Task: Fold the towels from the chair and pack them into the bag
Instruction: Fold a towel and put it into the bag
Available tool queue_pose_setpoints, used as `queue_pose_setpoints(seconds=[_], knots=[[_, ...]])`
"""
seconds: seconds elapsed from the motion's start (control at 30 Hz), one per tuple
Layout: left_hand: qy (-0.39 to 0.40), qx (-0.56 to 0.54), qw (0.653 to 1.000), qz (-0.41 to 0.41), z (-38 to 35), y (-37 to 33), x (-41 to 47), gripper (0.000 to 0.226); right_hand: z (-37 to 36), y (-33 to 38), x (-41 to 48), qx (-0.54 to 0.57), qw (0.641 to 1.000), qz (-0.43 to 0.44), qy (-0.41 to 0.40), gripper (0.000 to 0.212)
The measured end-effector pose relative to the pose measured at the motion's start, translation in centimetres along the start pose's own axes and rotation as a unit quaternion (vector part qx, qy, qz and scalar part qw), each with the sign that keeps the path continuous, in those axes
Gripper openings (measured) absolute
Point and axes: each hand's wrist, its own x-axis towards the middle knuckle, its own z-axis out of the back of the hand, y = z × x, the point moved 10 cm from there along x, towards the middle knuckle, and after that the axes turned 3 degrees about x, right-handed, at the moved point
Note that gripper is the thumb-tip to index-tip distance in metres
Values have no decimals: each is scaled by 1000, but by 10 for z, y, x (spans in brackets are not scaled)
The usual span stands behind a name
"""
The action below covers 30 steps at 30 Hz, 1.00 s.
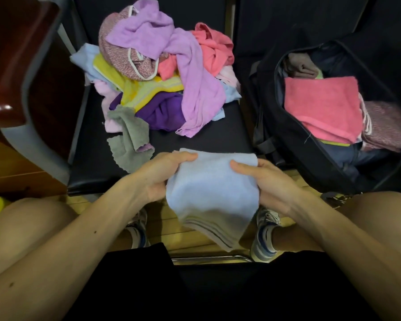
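Both left hand (159, 176), right hand (267, 181) grip blue towel (211, 193); towel heap (162, 72) on chair (218, 137), bag (285, 135) beside.

- We have one view only: head-worn, wide-angle, edges bowed.
- We look forward and steeply down, over our own knees (33, 218).
- Nearest the lens, low centre: left hand (162, 176), right hand (266, 181), blue towel (213, 191).
- Farther off, upper frame: chair (218, 137) toward frame left, bag (285, 144) toward frame right.
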Motion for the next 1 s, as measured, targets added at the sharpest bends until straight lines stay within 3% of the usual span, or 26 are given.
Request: queue_pose_setpoints(seconds=[0.07,0.2,0.33,0.47,0.6,0.77,0.9,1.0], knots=[[-3,19,999,-27,3,-9,-1,32,10,16,1,-26,999,37,-21,21],[-19,11,998,-60,11,-27,-4,31,21,40,-3,-118,986,106,-48,27],[-45,-15,992,-119,20,-45,-5,23,19,63,-8,-194,962,178,-73,13],[-63,-36,981,-178,27,-65,-9,25,11,86,-16,-189,945,255,-72,17],[-60,-96,961,-252,35,-91,-19,50,-1,92,-19,-159,945,278,-66,25],[-13,62,954,-294,25,-103,-27,58,-3,105,-16,-144,937,307,-88,22],[-67,223,918,-320,27,-102,-25,43,1,114,-20,-269,890,335,-152,43],[-91,276,899,-329,25,-99,-23,37,3,116,-16,-365,857,328,-154,60]])
